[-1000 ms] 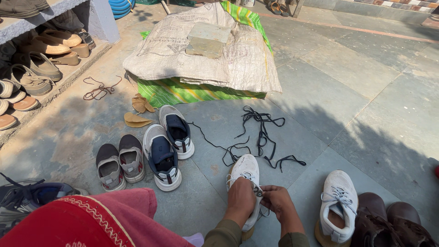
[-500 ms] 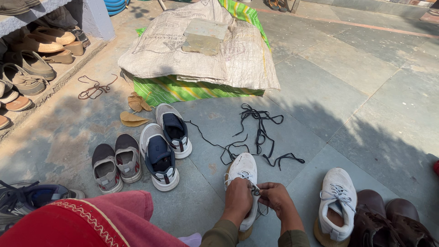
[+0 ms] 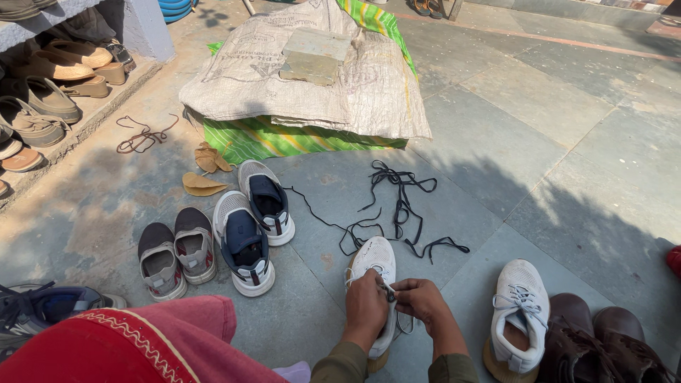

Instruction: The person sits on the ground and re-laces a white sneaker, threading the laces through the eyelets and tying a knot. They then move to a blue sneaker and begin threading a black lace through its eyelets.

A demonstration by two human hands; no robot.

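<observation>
Head view looked down onto a grey stone floor [image 3: 553, 135] where a white sneaker [image 3: 376, 261] stood toe-away just in front of the person. The left hand [image 3: 365, 310] lay over the sneaker's middle, fingers curled down onto the upper and gripping it. The right hand [image 3: 420, 298] sat just right of the left one, its fingertips pinched on a thin lace end [image 3: 389, 291] at the sneaker's eyelets; both hands were closed, touching the shoe.

Taking that white sneaker as the landmark: a loose tangle of black laces [image 3: 397, 209] sprawled on the floor just beyond its toe. To its right stood a second white sneaker [image 3: 521, 305] with its laces in, and further right a pair of dark brown boots [image 3: 603, 347]. To its left stood a pair of white-and-navy sneakers [image 3: 248, 227], and left of those a pair of small grey slip-on shoes [image 3: 176, 257]. Well beyond the landmark lay a pale woven sack [image 3: 355, 92] spread over a green striped cloth [image 3: 284, 140], with two tan insoles [image 3: 204, 174] near its left corner. Far to the left, worn shoes [image 3: 50, 92] lined a low ledge. Near left of the landmark, the person's red garment [image 3: 128, 347] filled the bottom corner beside a blue-and-grey sneaker [image 3: 42, 308].
</observation>
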